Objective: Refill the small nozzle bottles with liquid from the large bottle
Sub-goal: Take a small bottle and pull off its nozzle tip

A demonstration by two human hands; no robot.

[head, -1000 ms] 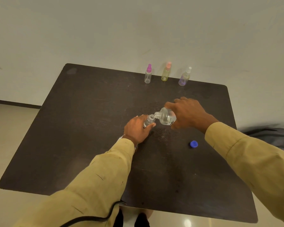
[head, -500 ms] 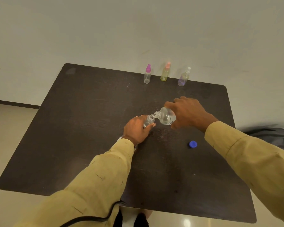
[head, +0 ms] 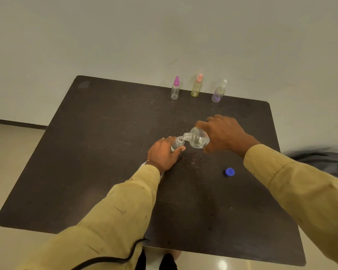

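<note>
My right hand (head: 223,134) grips the large clear bottle (head: 198,140), tipped to the left with its open neck over the mouth of a small clear bottle (head: 177,144). My left hand (head: 163,153) holds that small bottle upright on the dark table (head: 105,152), fingers curled round its body. The small bottle has no nozzle on it. Three small nozzle bottles stand at the table's far edge: one with a purple top (head: 175,88), one yellowish with a pink top (head: 197,85), one purple-tinted with a white top (head: 219,91).
A blue cap (head: 229,171) lies on the table to the right of my hands. A grey bag (head: 324,160) sits beyond the table's right edge. A pale wall rises behind the table, and a black cable hangs by my left sleeve.
Both hands and the two bottles hold nearly the same pose; the large bottle stays tipped over the small one. Only the view shifts slightly.
</note>
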